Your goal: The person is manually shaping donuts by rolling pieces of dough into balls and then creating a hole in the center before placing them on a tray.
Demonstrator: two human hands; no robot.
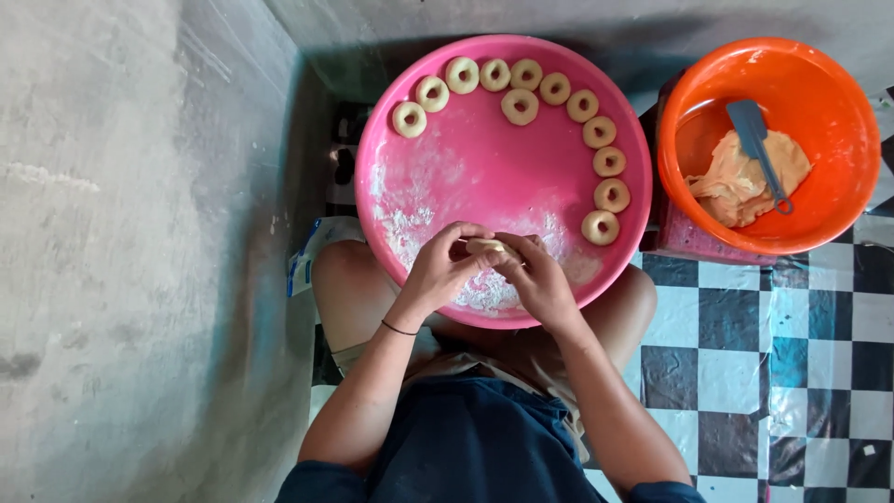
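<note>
Both hands [494, 265] together — fingers [470, 244] pinched

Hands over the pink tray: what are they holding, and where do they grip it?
A small piece of dough, pinched at its two ends between the fingertips of the left hand and right hand.

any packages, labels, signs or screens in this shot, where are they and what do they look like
One likely package: a crumpled white and blue plastic bag, on the floor by the grey wall, partly hidden under the person's left knee and the round pink tray.
No labels, signs or screens show.
</note>
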